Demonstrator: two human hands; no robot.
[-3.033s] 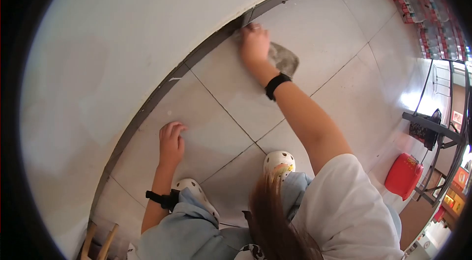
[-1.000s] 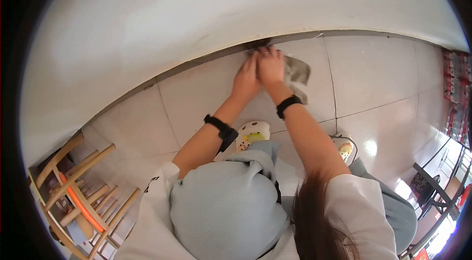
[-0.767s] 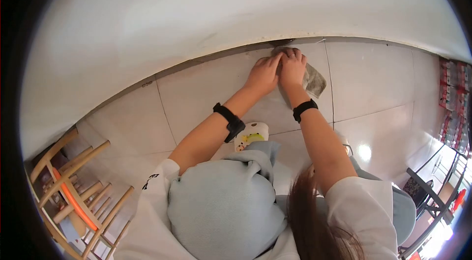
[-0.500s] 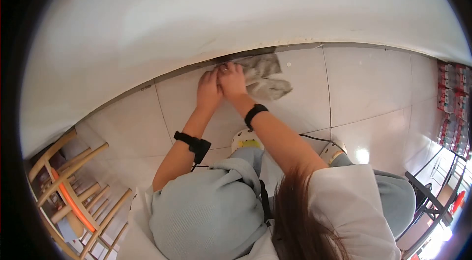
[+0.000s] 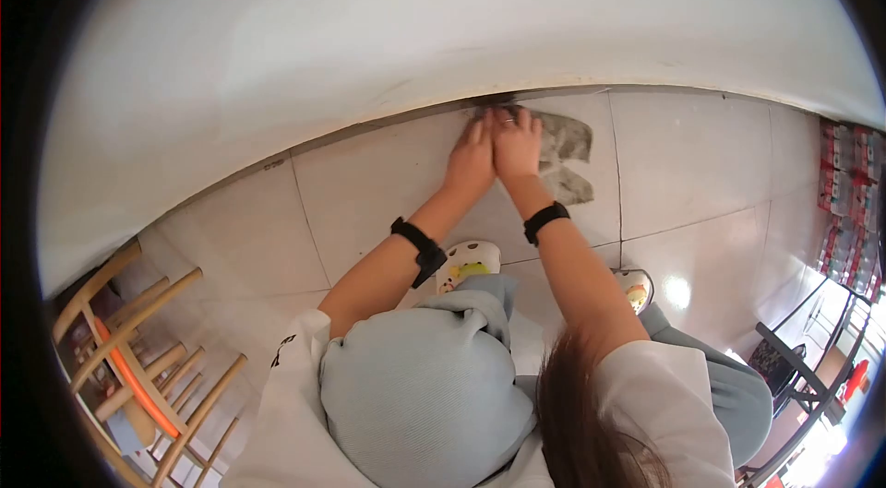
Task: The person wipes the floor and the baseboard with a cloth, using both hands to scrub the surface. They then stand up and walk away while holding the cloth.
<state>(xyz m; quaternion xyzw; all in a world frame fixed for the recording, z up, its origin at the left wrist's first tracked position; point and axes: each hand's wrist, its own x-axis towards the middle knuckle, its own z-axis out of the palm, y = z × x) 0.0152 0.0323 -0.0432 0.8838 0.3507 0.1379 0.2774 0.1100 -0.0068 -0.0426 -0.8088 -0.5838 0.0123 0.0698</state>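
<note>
A grey, stained cleaning rag (image 5: 565,139) lies on the tiled floor against the foot of the white wall. My right hand (image 5: 518,147) presses down on its left part, fingers bunched together and a ring on one finger. Right beside it, touching, my left hand (image 5: 472,160) has its fingers closed at the rag's left end, by the dark gap under the wall. Both hands partly cover the cloth. Its right side spreads out flat in two lobes past my right hand.
The white wall (image 5: 443,17) curves across the top. Wooden chairs (image 5: 148,368) stand at the left. Shelves of red packages (image 5: 849,184) and a dark-framed chair (image 5: 803,377) are on the right. My patterned shoes (image 5: 471,262) rest on the floor tiles (image 5: 369,202).
Both hands and the rag have slid to the right along the base of the wall. My arms and knees have shifted with them.
</note>
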